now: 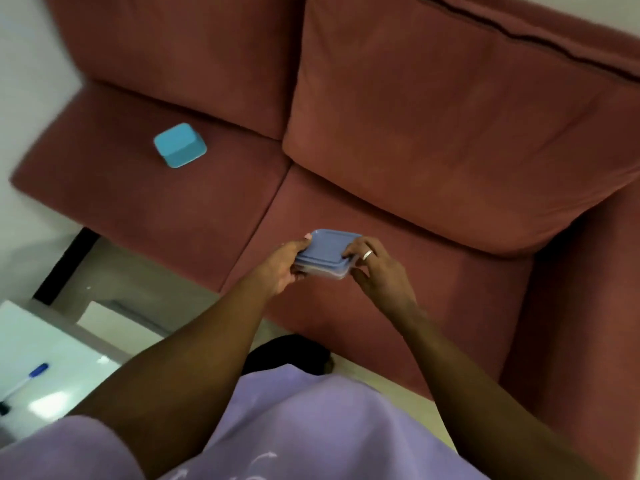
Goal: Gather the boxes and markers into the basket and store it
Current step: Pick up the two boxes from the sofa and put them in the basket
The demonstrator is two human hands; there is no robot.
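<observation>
Both hands (327, 263) gripping purple-lidded box (327, 252) over sofa (415, 150); blue box (179, 145) left; marker (29, 377) on table (62, 344).

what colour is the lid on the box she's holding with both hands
Periwinkle blue, a purplish light blue, on the box's lid; the head view shows it.

A home living room: a red-brown cushioned sofa (398, 133) fills the far and right side, with a glossy white low table (52, 358) at near left.

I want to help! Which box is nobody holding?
The turquoise box on the left sofa cushion. The purple-lidded box is held by both hands.
</observation>
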